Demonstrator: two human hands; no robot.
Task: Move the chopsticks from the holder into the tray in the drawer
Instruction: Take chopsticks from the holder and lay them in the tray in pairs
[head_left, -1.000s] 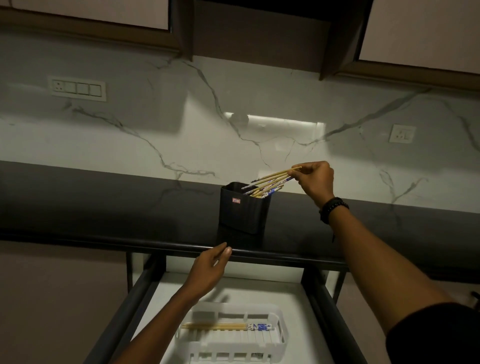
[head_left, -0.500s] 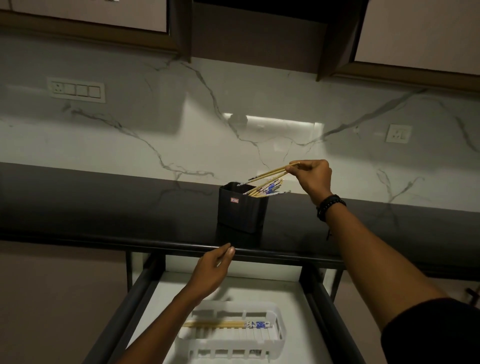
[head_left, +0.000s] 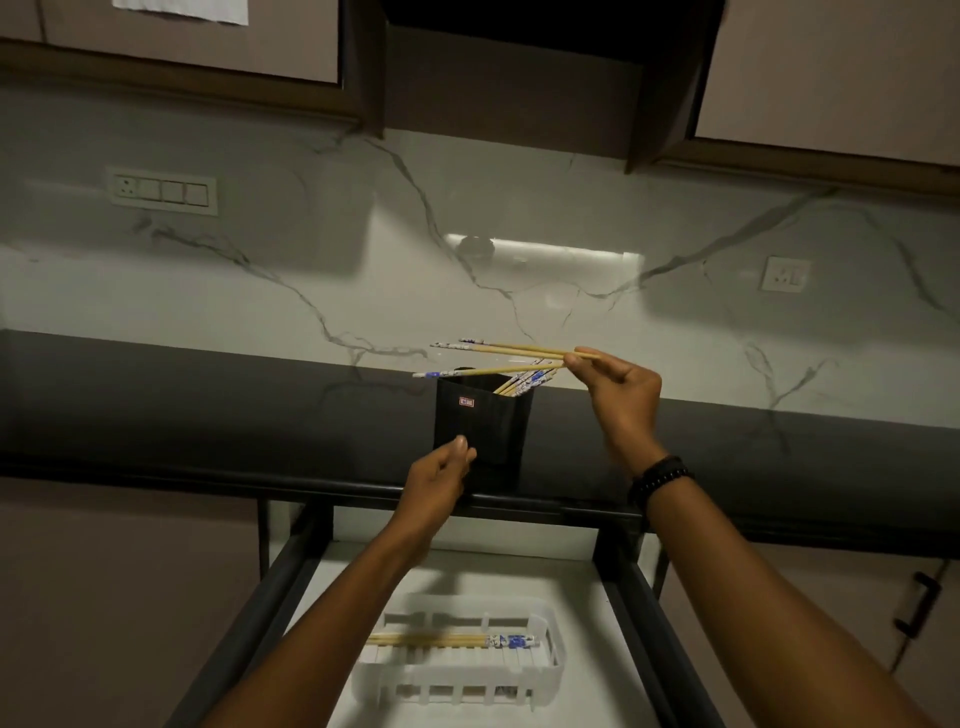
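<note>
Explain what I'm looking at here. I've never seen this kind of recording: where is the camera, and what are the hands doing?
There is no machine here. A person wears one wide-angle camera on the head, and it looks down at their own bare hands. On the dark counter stands a black holder with several chopsticks in it. The right hand pinches a few chopsticks above the holder. The left hand sits by the holder's front and holds nothing. Below, an open drawer holds a white tray with stored chopsticks lying in it.
</note>
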